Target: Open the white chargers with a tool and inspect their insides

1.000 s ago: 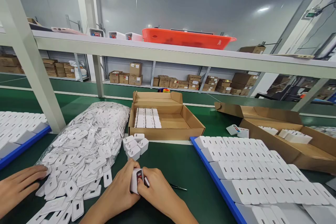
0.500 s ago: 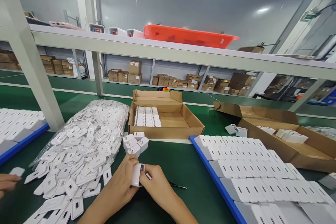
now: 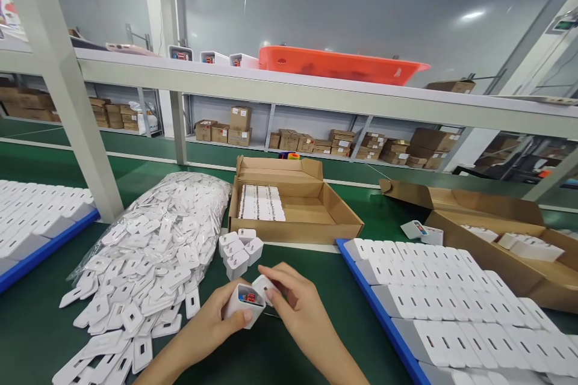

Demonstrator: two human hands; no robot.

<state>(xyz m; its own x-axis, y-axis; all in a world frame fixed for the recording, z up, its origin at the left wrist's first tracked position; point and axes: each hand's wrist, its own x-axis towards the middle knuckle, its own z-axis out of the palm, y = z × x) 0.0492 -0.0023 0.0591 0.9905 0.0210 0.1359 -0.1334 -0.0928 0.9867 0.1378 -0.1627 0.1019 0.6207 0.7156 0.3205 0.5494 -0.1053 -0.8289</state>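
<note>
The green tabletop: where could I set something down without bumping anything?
Bare green tabletop shows between the right hand and the blue tray, and up to the middle open box, whose right side is also bare. It's crowded on the left, with loose white plates, and right, where white cases pack the tray.

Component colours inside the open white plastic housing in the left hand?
The housing's visible components are red and blue; head view.

The white housing hides some fingers of the left hand. The frame cuts off the left tray and right tray; the red tub conceals its inside.
</note>
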